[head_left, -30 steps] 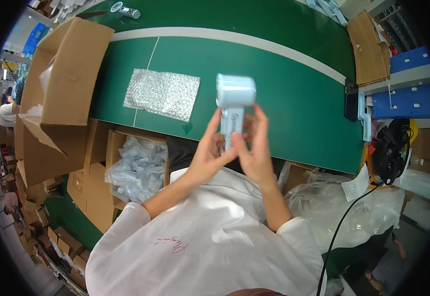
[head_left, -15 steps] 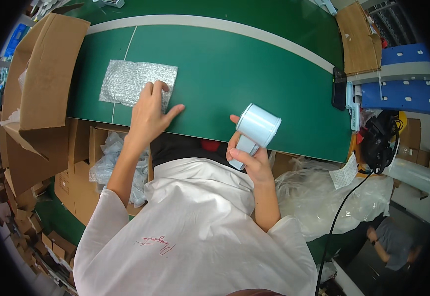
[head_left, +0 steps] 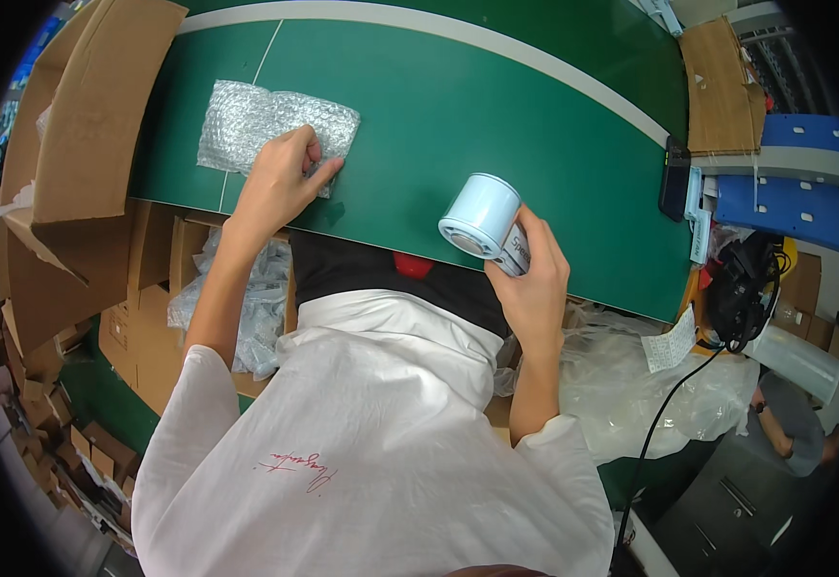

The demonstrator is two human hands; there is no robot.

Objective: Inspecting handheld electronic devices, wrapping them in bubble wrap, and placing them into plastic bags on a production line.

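A silvery, clear bubble-wrap pouch [head_left: 237, 130] lies on the green table, left of the middle. My left hand [head_left: 280, 178] is over its near right part, fingers curled and thumb drawn in at the pouch's edge; the fingertips are partly hidden. In my right hand [head_left: 538, 274] is a light-blue handheld device [head_left: 485, 210] with a wide cylindrical head and a short handle. My fingers wrap the handle, which has dark print on its side. The head points left, above the table's near edge, its round recessed end tilted towards me.
An open cardboard box [head_left: 102, 125] stands at the left table edge. Below the table, a carton holds clear plastic bags [head_left: 256, 308]. A black phone-like device [head_left: 674, 178] lies at the right edge, near blue racks [head_left: 795, 199]. A black cable [head_left: 665, 413] hangs at right; another person [head_left: 795, 423] is behind it.
My right hand has turned the device, so its head now points left with the recessed end showing. My left fingers have curled in at the pouch's edge. The whole view has shifted slightly.
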